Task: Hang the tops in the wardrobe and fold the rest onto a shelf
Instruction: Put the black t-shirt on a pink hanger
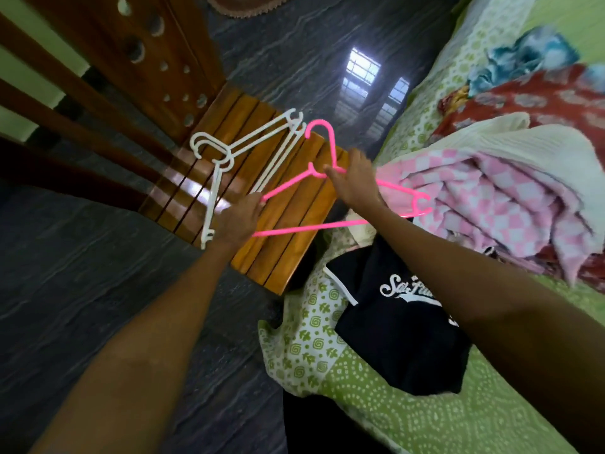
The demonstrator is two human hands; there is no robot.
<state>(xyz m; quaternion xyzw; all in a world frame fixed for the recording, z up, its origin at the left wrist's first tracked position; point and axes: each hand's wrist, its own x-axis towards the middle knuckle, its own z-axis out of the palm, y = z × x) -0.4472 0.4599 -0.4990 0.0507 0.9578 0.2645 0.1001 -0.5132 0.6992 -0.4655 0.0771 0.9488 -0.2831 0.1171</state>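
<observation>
White script lettering on dark navy top (393, 339) lying on the bed (409, 421), reads roughly "Sa Fra…", rest hidden behind the right forearm; no other readable text anywhere.

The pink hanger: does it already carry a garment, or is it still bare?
Bare. The pink hanger has nothing draped on it; its whole frame shows, held by the right hand above the wooden chair.
</observation>
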